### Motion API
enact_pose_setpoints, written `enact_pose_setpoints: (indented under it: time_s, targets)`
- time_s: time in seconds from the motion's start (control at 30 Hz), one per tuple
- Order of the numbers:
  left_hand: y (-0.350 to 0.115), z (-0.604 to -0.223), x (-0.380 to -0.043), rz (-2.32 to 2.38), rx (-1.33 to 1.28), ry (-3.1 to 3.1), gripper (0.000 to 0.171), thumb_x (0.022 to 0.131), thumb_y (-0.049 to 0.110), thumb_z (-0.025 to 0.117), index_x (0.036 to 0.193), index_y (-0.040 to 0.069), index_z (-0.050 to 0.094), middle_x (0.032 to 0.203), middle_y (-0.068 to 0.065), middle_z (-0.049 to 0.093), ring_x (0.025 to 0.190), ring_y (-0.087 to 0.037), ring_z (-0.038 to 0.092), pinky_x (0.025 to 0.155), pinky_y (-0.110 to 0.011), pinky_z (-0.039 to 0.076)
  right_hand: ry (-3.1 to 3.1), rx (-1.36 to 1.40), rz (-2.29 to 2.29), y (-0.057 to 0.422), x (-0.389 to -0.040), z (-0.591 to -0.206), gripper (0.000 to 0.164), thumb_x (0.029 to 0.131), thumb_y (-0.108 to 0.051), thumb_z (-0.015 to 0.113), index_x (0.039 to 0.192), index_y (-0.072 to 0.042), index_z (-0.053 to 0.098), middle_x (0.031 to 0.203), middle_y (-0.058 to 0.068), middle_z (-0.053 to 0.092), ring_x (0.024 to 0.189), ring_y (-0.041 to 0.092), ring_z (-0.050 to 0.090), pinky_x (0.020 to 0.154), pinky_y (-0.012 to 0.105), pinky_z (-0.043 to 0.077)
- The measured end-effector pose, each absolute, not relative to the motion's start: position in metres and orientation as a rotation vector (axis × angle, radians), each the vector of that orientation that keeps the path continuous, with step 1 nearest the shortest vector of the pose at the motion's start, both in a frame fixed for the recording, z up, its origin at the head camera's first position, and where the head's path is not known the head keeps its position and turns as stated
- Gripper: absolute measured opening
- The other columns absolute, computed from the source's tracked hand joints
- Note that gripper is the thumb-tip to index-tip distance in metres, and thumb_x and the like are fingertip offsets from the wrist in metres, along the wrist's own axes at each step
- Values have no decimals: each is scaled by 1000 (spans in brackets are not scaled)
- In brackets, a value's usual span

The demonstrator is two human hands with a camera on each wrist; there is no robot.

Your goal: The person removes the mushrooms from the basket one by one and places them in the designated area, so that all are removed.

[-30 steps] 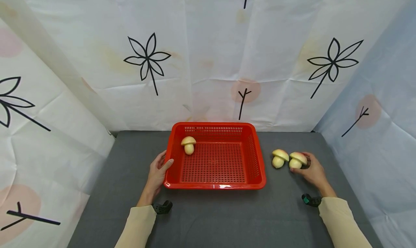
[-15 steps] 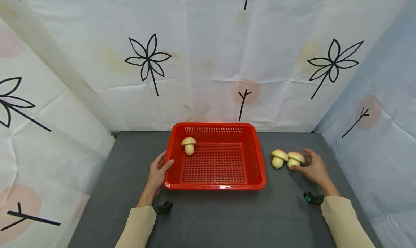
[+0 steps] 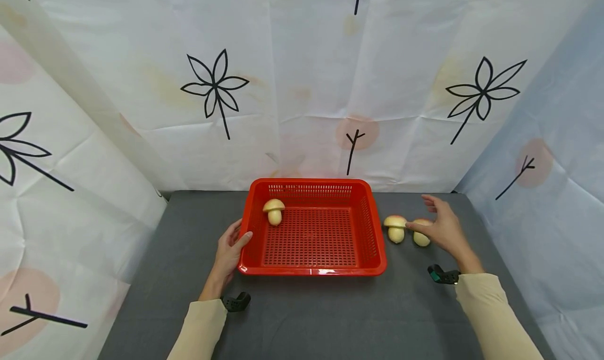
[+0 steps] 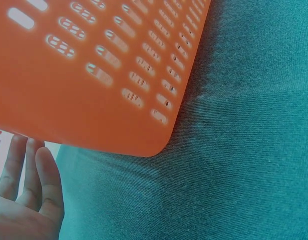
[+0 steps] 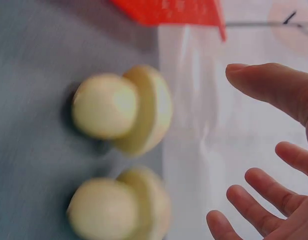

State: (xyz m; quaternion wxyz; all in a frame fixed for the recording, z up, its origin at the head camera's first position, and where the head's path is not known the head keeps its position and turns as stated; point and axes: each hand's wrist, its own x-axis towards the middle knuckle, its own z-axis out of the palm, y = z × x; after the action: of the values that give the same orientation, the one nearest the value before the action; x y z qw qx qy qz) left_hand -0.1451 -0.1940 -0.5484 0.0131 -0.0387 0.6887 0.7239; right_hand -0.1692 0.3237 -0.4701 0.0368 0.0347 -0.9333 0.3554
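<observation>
A red perforated plastic basket stands at mid-table, with one toy mushroom upright inside near its left wall. My left hand grips the basket's left rim, thumb over the top and fingers outside, beneath the rim in the left wrist view. Right of the basket are two more pale yellow mushrooms: a nearer-to-basket one and a right one, partly hidden by my right hand. That hand hovers over the right mushroom with fingers spread; in the right wrist view it is apart from both mushrooms.
A grey cloth covers the table. White printed fabric hangs at the back and on both sides, close behind the basket. Each wrist wears a black device.
Both loose mushrooms have shifted left, closer to the basket. My right hand has left the right mushroom, with fingers spread wider, and moved up and left. The left hand and basket stay put.
</observation>
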Motion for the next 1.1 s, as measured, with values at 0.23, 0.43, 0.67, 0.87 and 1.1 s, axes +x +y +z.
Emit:
enact_pose_setpoints:
  time_s: [0.23, 0.43, 0.67, 0.87, 1.1]
  targets:
    - [-194, -551, -146, 2255, -113, 2151, 57, 101, 17, 65, 152, 7, 41, 148, -18, 50, 127, -40, 56, 97, -46, 54, -2804, 269, 1152, 278, -181, -450, 86, 84, -19, 85, 151, 3, 37, 143, 30, 41, 129, 48, 41, 101, 67, 41]
    - [-194, -551, -146, 2270, -108, 2133, 56, 101, 14, 64, 151, 7, 42, 147, -17, 50, 126, -39, 56, 96, -46, 54, -2778, 425, 1171, 232, -195, -440, 85, 82, -17, 87, 150, -2, 40, 142, 26, 45, 128, 43, 44, 100, 62, 43]
    - [-194, -549, -148, 2279, -113, 2115, 56, 101, 12, 64, 151, 5, 41, 148, -18, 50, 126, -40, 55, 97, -47, 54, -2836, 568, 1177, 179, -207, -443, 87, 80, -19, 89, 150, -6, 40, 143, 23, 46, 130, 41, 46, 103, 61, 42]
    - [-194, -548, -148, 2278, -111, 2103, 56, 101, 12, 64, 151, 4, 41, 148, -19, 50, 127, -43, 54, 99, -50, 52, -2913, 640, 1244, 139, -219, -457, 86, 81, -21, 88, 152, -9, 41, 146, 17, 44, 133, 38, 45, 106, 58, 43]
    - [-195, -548, -146, 2263, -103, 2121, 56, 101, 14, 64, 152, 6, 41, 148, -18, 50, 128, -41, 54, 99, -49, 52, -2978, 726, 1282, 92, -234, -473, 84, 82, -20, 88, 151, -6, 42, 145, 19, 46, 132, 38, 48, 106, 52, 45]
